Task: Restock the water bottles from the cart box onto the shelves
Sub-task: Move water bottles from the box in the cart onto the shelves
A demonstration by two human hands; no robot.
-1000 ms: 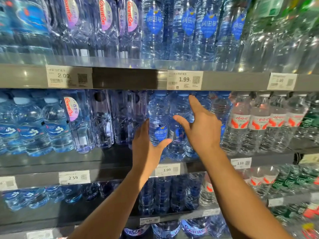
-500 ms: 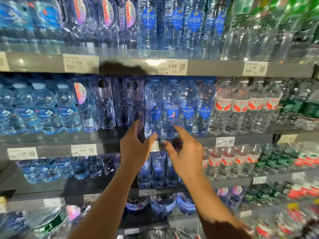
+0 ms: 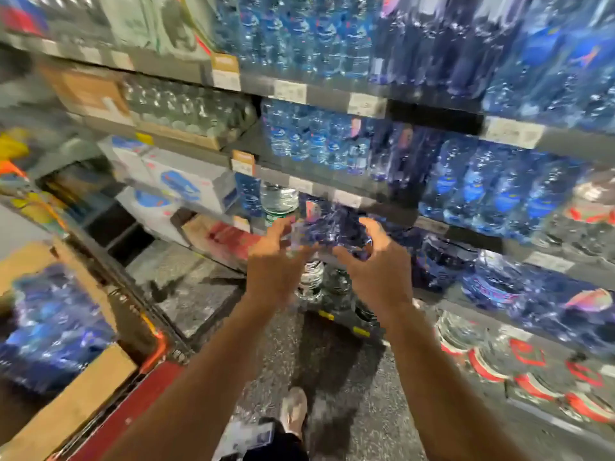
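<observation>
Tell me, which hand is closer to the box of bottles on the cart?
The left hand, probably. The cardboard box of blue water bottles sits at the lower left, on that hand's side. The right hand would have to cross over. Both hands hang empty by the shelves, fingers loosely curled.

Whole view motion-blurred; price tags [image 3: 366,104] unreadable. Cardboard box [image 3: 76,404] cut off at left edge. Bottle labels [image 3: 472,184] illegible.

One head-worn view tilts down-left, close along the shelves [image 3: 332,184] toward the floor [image 3: 332,367].
</observation>
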